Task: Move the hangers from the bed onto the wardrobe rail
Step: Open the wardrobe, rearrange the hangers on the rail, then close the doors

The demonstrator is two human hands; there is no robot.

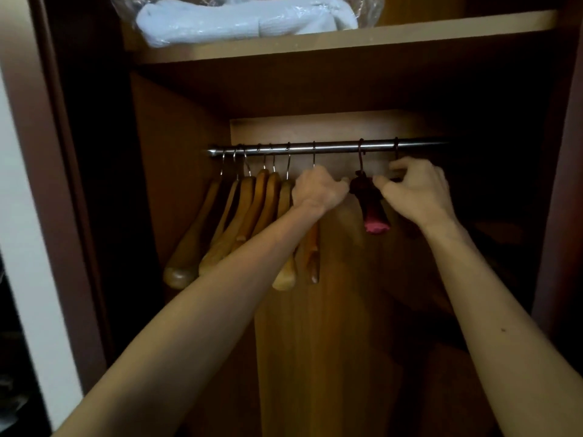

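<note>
Both bare forearms reach up into the brown wooden wardrobe. Left hand (pixel 317 189) is curled shut around the neck of a light wooden hanger (pixel 310 247), below its hook. Right hand (pixel 416 190) is pinched on something dark just right of the dark maroon padded hanger with pink end (pixel 372 206); can't tell what. That hanger hangs between the hands. Left of left hand: a bunch of wooden hangers (pixel 239 216). All hook over the chrome metal rail (pixel 334 146) above. Farther up, the shelf (pixel 315 42) carries plastic-wrapped white bedding (pixel 239 20).
</note>
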